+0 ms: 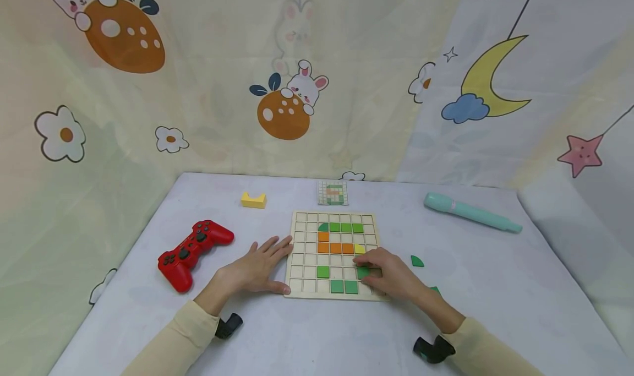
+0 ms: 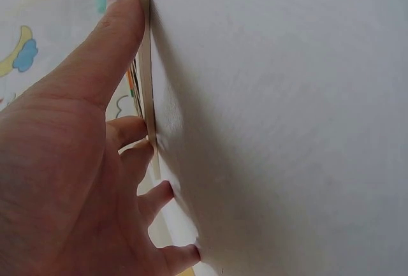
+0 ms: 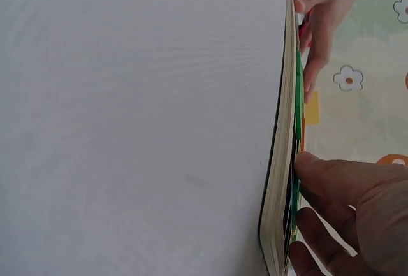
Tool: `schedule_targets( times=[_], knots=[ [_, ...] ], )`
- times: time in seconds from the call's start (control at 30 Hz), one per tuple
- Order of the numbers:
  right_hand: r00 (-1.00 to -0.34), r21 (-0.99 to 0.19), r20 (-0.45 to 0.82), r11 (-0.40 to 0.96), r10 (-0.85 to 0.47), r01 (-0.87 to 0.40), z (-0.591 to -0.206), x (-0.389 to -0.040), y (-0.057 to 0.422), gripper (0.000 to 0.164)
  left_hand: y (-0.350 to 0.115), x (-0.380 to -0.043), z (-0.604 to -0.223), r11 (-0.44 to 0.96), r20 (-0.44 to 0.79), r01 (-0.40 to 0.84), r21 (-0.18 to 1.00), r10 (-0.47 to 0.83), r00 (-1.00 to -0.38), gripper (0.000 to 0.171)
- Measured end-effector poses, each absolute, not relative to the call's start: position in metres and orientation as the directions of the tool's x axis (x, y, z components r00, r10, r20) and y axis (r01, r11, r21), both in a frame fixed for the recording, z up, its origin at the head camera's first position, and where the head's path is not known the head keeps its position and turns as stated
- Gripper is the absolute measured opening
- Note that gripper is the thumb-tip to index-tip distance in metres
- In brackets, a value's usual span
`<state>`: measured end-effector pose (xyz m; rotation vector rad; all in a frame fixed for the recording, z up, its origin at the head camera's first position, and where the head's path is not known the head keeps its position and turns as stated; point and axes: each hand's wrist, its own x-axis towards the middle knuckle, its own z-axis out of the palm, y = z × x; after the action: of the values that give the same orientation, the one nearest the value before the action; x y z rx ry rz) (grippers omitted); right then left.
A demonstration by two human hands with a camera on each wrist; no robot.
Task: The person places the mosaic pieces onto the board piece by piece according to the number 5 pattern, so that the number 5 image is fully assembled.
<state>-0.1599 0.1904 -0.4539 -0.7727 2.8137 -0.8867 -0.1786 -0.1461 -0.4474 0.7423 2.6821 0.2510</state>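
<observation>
A wooden grid board [image 1: 304, 259] lies on the table, with green, orange and yellow tiles in its squares. My left hand [image 1: 258, 268] rests at the board's left edge, fingers spread and thumb on the near left corner; the left wrist view shows the fingertips along the board's side. Over the board's right part is my right hand [image 1: 391, 271], its thumb and fingers bent about a green tile [image 1: 363, 272]. In the right wrist view the thumb tip sits right at the green pieces. An orange row [image 1: 335, 248] ends in a yellow tile [image 1: 359, 249].
Behind the board stands a small pattern card [image 1: 333, 193]. A red game controller [image 1: 193, 252] and a yellow block [image 1: 253, 200] are at left. To the right lie a teal pen-shaped thing [image 1: 473, 213], a green quarter-round piece [image 1: 417, 261] and another green piece [image 1: 435, 289], partly hidden by the right wrist.
</observation>
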Motion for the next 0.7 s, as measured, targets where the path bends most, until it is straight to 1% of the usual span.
schedule_targets(
  times=[0.2,0.33,0.47,0.53,0.7],
  knots=[
    [-0.874,-0.558,0.071,0.707,-0.481,-0.435,-0.453,-0.159,0.193,0.039,-0.147,-0.178,-0.448,0.848,-0.284,0.464,0.257,0.525,-0.802,0.099],
    [-0.898,-0.573,0.073,0.719,-0.433,-0.393,-0.448,-0.161,0.202,0.039,-0.147,-0.178,-0.448,0.846,-0.281,0.468,0.255,0.527,-0.802,0.099],
    [-0.922,-0.575,0.091,0.736,-0.376,-0.357,-0.442,-0.164,0.223,0.042,-0.146,-0.179,-0.449,0.848,-0.281,0.465,0.255,0.525,-0.803,0.1],
    [-0.929,-0.557,0.093,0.754,-0.359,-0.347,-0.44,-0.165,0.236,0.043,-0.146,-0.179,-0.449,0.849,-0.281,0.463,0.255,0.523,-0.805,0.1],
    [-0.929,-0.515,0.054,0.786,-0.367,-0.341,-0.436,-0.168,0.272,0.047,-0.146,-0.179,-0.449,0.852,-0.285,0.461,0.248,0.519,-0.806,0.099]
  ],
)
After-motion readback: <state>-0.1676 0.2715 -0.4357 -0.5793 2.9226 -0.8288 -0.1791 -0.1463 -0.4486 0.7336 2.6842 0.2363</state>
